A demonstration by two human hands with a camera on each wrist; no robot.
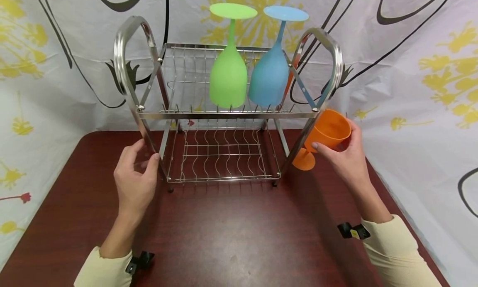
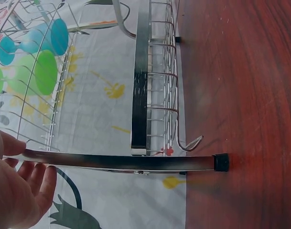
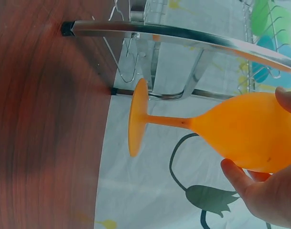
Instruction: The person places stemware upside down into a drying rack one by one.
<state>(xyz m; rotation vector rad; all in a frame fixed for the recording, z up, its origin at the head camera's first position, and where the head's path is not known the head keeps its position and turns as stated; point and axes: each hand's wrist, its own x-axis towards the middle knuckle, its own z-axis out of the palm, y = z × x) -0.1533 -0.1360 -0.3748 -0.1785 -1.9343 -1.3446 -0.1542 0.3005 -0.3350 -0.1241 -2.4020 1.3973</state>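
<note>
A two-tier metal dish rack [image 1: 228, 116] stands on the table. My left hand [image 1: 135, 179] holds its left front post, thumb on one side and fingers on the other, as the left wrist view shows. Beside the rack's right post, my right hand [image 1: 347, 154] grips an orange goblet [image 1: 328, 131] by its bowl. The goblet is upright, mouth up, its stem and round foot [image 3: 137, 117] free of the fingers. On the upper tier a green goblet [image 1: 228, 77] and a blue goblet [image 1: 269, 77] stand upside down side by side.
The lower tier [image 1: 224, 155] is a wavy wire shelf close above the dark red-brown table [image 1: 224, 229]. Curved metal handles [image 1: 123, 58] rise at both ends of the rack. Behind hangs a white cloth [image 1: 93, 42] with yellow flowers and dark line patterns.
</note>
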